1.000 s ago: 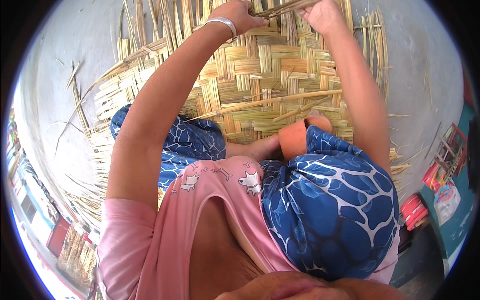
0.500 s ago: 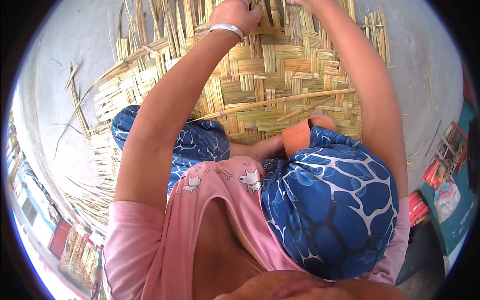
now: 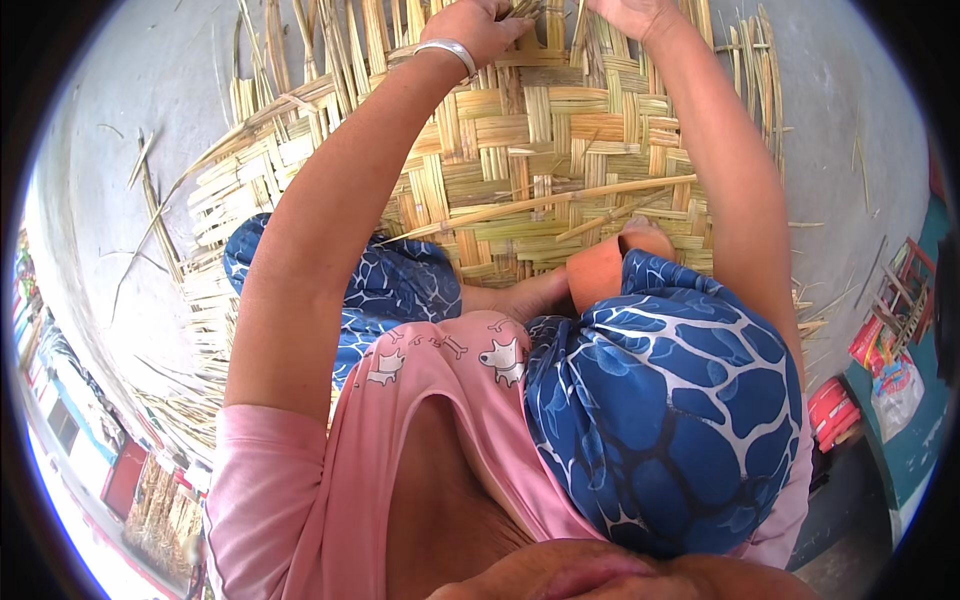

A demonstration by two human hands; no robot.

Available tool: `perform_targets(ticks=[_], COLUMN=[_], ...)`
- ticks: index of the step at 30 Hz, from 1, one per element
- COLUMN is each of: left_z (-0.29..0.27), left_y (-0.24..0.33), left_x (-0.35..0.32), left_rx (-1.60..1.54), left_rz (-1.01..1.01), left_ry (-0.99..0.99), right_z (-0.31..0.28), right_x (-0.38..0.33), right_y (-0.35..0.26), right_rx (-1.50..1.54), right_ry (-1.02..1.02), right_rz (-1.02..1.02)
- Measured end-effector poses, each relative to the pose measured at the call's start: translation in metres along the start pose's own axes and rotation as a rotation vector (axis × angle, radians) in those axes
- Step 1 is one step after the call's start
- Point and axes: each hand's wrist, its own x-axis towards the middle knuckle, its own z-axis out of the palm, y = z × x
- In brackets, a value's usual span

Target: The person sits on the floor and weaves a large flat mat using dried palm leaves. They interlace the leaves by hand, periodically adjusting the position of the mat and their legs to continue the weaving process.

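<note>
Grey floor spreads out on both sides of a pale woven mat, whose unwoven strips stick out beyond its far edge. Both of the person's hands are above that far part of the mat, a small gap between them, with most of the weave lying on the near side of the hands. At the mat's far middle, the left hand, wearing a silver bangle, has its thumb and fingers pinched around a strip end. Farther right over the same edge, the right hand has bent fingers beside another strip; they are partly cut off, so I cannot tell whether it grips it. One long loose strip lies across the mat's near half, just beyond a bare foot. Left of the mat, thin stalks lie on the floor.
</note>
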Motion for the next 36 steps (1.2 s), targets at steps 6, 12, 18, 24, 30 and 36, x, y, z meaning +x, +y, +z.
perform_targets(ticks=[6,12,18,24,30,36], left_z=[-0.006,-0.001,0.025,0.026,0.041,0.034], left_y=[-0.009,-0.012,-0.047,-0.023,-0.048,-0.04], left_x=[0.011,0.009,-0.004,-0.062,-0.069,-0.062], left_rx=[0.083,-0.083,0.192,0.548,0.662,0.719], left_rz=[-0.024,0.015,0.266,0.293,0.46,0.513], left_ry=[-0.108,-0.09,0.317,0.313,0.456,0.334], right_z=[-0.023,-0.057,-0.044,-0.05,-0.046,-0.056], right_x=[-0.024,-0.052,-0.047,-0.049,-0.066,-0.07], right_y=[0.027,0.076,0.085,0.096,0.1,0.094], right_rx=[0.146,0.002,-0.372,-0.475,-0.593,-0.587], right_ry=[-0.063,0.178,0.379,0.442,0.378,0.399], right_rz=[-0.165,-0.262,-0.336,-0.415,-0.403,-0.306])
